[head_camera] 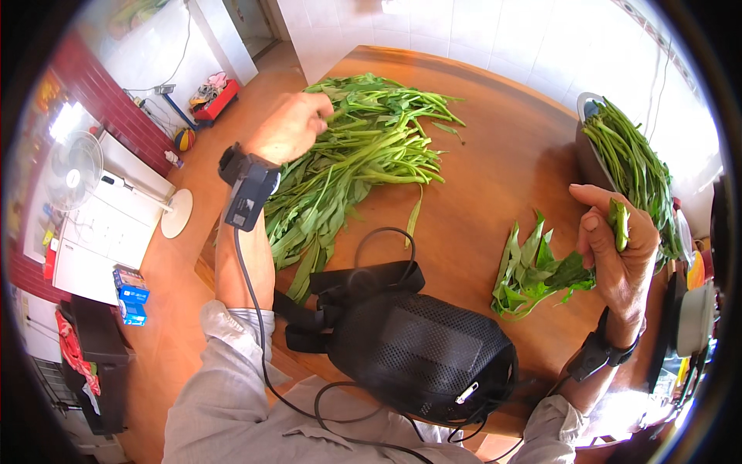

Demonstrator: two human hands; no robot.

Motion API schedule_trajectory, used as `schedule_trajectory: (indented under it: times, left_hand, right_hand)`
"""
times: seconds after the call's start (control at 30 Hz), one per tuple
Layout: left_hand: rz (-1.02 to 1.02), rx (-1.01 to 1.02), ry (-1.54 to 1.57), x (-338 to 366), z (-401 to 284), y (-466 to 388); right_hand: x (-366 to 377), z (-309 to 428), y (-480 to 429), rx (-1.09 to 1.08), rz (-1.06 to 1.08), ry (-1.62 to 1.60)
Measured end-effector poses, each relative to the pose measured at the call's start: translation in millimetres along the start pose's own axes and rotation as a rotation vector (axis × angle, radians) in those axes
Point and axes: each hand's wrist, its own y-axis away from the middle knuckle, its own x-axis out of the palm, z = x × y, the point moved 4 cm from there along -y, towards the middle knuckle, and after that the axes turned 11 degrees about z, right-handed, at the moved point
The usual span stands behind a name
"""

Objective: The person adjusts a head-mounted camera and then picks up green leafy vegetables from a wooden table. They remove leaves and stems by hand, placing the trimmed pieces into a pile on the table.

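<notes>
My left hand is at the upper left edge of a large pile of leafy green stalks on the wooden table, its thumb and fingertips close together by the stems. Whether it pinches a stalk is unclear. On the right, my right hand is closed around a small bunch of leafy greens; cut stem ends show between its fingers and the leaves hang out to the left over the table. Behind that hand, a basin holds many long green stalks with leaves.
A black mesh bag with straps and cables lies at the near edge of the wooden table, against my body. Containers and other items crowd the far right. A tiled wall borders the table's far side. On the floor at left stands a white fan.
</notes>
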Motion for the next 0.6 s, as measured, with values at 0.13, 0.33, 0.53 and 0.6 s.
schedule_trajectory:
  times: [0.13, 0.33, 0.53, 0.6]
  left_hand:
    - [-0.315, 0.025, -0.059, -31.9, -21.0, 16.8]
    - [-0.374, 0.400, 0.653, -52.4, -62.5, 46.3]
    - [-0.323, 1.049, 1.243, -68.5, -77.9, 58.4]
    - [-0.285, 1.036, 1.244, -57.9, -85.9, 52.2]
  right_hand:
    - [3.3, 0.3, -1.6, -0.034, 0.026, 0.019]
    - [6.5, 0.9, -0.4, -0.019, -0.004, -0.034]
    - [9.7, 4.2, 2.3, 0.090, -0.127, -0.027]
    - [11.6, 6.7, 3.0, 0.074, -0.142, -0.122]
